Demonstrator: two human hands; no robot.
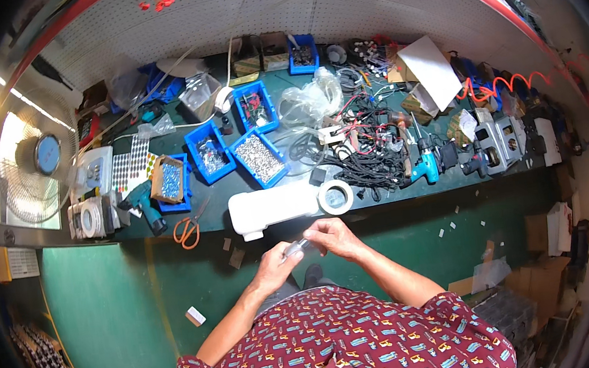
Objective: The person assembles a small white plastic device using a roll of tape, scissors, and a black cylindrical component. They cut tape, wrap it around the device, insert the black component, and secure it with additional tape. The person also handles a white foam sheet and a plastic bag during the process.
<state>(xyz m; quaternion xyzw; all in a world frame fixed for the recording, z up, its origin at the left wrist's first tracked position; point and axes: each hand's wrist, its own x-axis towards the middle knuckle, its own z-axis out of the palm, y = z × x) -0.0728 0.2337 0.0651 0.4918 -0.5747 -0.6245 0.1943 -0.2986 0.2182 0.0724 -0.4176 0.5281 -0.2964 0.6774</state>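
In front of my body, just off the bench's near edge, my left hand (273,268) is closed around a small silver-grey piece (293,249). It looks like a short metal cylinder, but the fingers cover much of it. Pinched at the other end of this piece are the fingertips of my right hand (332,238). Right beyond my hands, a white plastic housing (272,210) lies along the bench edge, with a round white ring (335,197) at its right end. Orange-handled scissors (186,233) stick out over the edge, left of the housing.
Blue bins (258,160) of screws and small parts stand behind the housing. A tangle of black cables (372,160) and a teal power drill (424,162) lie to the right. Another drill (143,205) lies left, near a fan (37,155). Cardboard boxes (531,280) stand on the floor at right.
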